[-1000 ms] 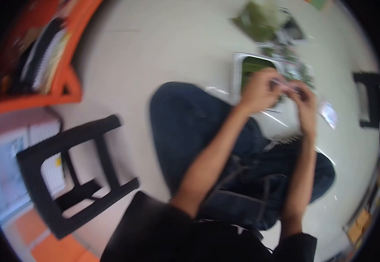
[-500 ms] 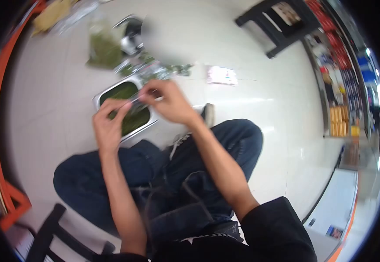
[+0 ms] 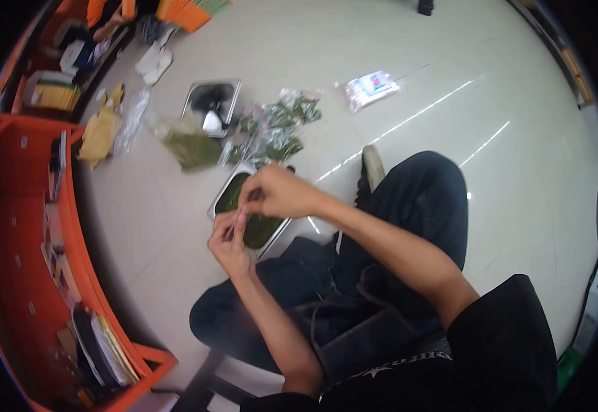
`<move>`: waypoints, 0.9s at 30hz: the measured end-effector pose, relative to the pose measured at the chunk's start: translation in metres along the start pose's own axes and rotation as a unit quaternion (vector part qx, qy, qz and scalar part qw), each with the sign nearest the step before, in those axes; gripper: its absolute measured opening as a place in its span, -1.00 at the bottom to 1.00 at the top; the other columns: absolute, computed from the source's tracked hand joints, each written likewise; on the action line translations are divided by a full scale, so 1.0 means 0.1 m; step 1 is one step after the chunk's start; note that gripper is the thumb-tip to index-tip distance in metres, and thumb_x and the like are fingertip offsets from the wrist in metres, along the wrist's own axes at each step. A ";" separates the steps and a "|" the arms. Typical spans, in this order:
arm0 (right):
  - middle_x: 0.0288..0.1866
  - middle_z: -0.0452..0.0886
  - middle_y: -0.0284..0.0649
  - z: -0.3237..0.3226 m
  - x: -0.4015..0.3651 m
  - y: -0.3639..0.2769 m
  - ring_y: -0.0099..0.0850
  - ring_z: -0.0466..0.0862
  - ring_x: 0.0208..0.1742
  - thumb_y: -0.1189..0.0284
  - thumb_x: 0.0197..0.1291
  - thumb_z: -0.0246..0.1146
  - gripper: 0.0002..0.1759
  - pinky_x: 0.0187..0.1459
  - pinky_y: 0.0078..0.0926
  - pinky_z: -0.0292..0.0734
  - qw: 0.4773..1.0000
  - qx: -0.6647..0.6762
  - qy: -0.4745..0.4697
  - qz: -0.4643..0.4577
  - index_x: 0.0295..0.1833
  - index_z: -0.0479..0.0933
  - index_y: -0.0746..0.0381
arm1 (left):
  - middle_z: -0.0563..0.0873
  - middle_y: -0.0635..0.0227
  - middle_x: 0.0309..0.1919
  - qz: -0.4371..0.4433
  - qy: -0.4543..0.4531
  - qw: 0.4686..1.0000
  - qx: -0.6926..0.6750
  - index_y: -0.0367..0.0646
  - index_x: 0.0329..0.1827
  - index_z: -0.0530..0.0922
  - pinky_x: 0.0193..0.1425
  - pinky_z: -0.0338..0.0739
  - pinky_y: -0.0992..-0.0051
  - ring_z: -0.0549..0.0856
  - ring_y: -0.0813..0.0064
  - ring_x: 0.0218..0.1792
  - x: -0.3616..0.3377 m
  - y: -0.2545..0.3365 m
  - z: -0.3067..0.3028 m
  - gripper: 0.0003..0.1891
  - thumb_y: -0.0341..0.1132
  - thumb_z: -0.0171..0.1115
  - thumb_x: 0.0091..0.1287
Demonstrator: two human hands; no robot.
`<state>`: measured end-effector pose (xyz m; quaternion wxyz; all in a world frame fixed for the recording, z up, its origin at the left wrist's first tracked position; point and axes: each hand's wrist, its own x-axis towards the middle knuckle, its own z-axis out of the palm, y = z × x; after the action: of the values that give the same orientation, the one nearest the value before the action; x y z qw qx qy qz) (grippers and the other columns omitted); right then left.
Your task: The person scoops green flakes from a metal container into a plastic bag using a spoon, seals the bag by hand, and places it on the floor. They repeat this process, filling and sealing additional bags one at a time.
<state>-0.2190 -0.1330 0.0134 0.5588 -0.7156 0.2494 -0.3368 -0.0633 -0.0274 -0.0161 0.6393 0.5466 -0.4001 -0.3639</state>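
Pinkish, thin material [image 3: 230,232], perhaps a bag's edge, seems pinched by both narrowly closed hands, left hand [image 3: 230,246] and right hand [image 3: 275,192], above the metal tray [image 3: 243,167] of green contents [image 3: 259,232], near clear packets [image 3: 271,134], a fine two-handed step calling for steady, close pinching.

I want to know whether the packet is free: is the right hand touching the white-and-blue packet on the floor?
Apart. The head view plainly shows floor between the right hand and the packet.
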 end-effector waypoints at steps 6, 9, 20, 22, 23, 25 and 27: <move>-0.36 0.70 0.01 -0.06 0.01 0.04 -0.23 0.74 -0.31 0.59 0.05 0.33 -0.86 -0.23 -0.35 0.61 0.999 -0.052 0.005 -0.007 -0.25 0.66 0.41 | 0.72 0.18 -0.09 -0.058 0.031 0.998 0.014 -0.41 -0.08 0.70 0.18 0.50 0.51 0.68 0.48 -0.12 0.02 -0.01 0.15 -0.82 -0.46 0.35 0.34; -0.36 0.69 0.03 -0.12 0.02 -0.03 -0.22 0.74 -0.30 0.59 0.06 0.33 -0.86 -0.22 -0.34 0.61 0.998 -0.056 0.017 0.008 -0.25 0.66 0.43 | 0.75 0.21 -0.12 -0.069 0.046 0.996 -0.013 -0.44 -0.03 0.69 0.10 0.47 0.57 0.66 0.56 -0.15 -0.01 -0.02 0.15 -0.73 -0.35 0.35 0.38; -0.31 0.74 -0.09 -0.22 0.04 0.01 -0.32 0.71 -0.28 0.49 0.15 0.38 -0.86 -0.20 -0.41 0.58 0.990 -0.130 0.025 -0.047 -0.22 0.72 0.33 | 0.76 0.18 -0.11 -0.090 0.039 0.991 0.090 -0.45 0.03 0.66 0.05 0.52 0.54 0.69 0.51 -0.10 0.02 -0.04 0.10 -0.65 -0.27 0.31 0.42; -0.29 0.75 -0.10 -0.29 0.07 0.03 -0.33 0.71 -0.27 0.48 0.15 0.39 -0.85 -0.20 -0.41 0.57 0.993 -0.106 0.058 0.000 -0.19 0.72 0.32 | 0.72 0.15 0.01 -0.029 0.056 0.996 0.062 -0.44 0.10 0.63 0.12 0.50 0.50 0.67 0.45 0.02 0.05 0.09 0.20 -0.61 -0.22 0.27 0.45; -0.28 0.75 -0.10 -0.34 0.08 0.02 -0.35 0.71 -0.27 0.48 0.15 0.39 -0.83 -0.20 -0.41 0.57 0.990 -0.082 0.103 0.045 -0.16 0.72 0.32 | 0.69 0.12 0.13 0.037 0.063 0.997 0.039 -0.43 0.16 0.59 0.20 0.48 0.45 0.65 0.39 0.14 0.06 0.15 0.20 -0.57 -0.17 0.22 0.48; -0.33 0.75 -0.02 -0.45 0.10 0.00 -0.34 0.74 -0.29 0.53 0.11 0.35 -0.84 -0.20 -0.41 0.59 0.948 -0.194 0.251 0.038 -0.19 0.71 0.37 | 0.64 0.12 0.20 0.004 0.127 0.992 -0.022 -0.40 0.22 0.56 0.27 0.45 0.44 0.62 0.37 0.20 0.11 0.17 0.06 -0.55 -0.17 0.21 0.49; -0.22 0.74 0.05 -0.58 0.10 0.06 -0.23 0.74 -0.27 0.55 0.14 0.31 -0.79 -0.17 -0.38 0.60 0.904 -0.264 0.337 -0.014 -0.10 0.70 0.36 | 0.64 0.12 0.21 -0.024 0.213 0.974 -0.078 -0.37 0.20 0.56 0.31 0.44 0.38 0.61 0.33 0.22 0.13 0.15 -0.05 -0.50 -0.04 0.10 0.53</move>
<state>-0.2561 -0.1784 0.0178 0.2271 -0.6841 0.4923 -0.4878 -0.0527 -0.0344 0.0001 0.7416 0.5696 -0.2117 -0.2844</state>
